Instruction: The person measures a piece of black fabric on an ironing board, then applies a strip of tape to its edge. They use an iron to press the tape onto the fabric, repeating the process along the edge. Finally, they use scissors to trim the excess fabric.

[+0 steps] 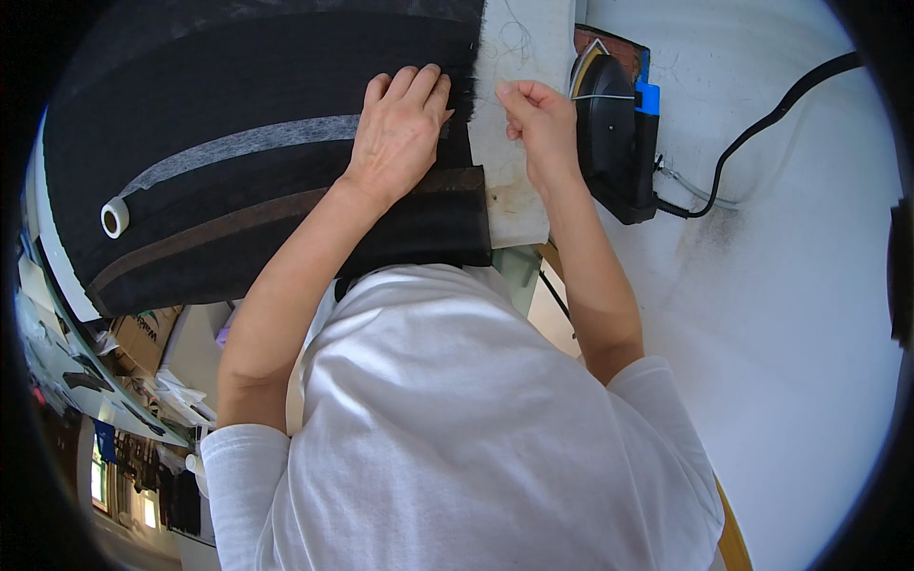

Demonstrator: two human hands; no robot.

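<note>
My left hand (400,132) lies palm down on black fabric (250,71), over the right end of a strip of whitish, semi-sheer fusible tape (250,140). That strip runs left in a curve to its small white roll (115,218). Just past the fabric's frayed right edge, my right hand (535,114) hovers over a pale pressing cloth (510,150), thumb and forefinger pinched together. Whether a fine thread is between them is too small to tell. A brownish band (214,232) crosses the fabric nearer to me.
Right of my right hand, a black clothes iron (607,135) with a blue part rests against a reddish block (628,53). Its black cord (757,125) arcs rightward beside a white wall (785,321). Loose threads (514,32) lie on the cloth. A cardboard box (146,339) stands lower left.
</note>
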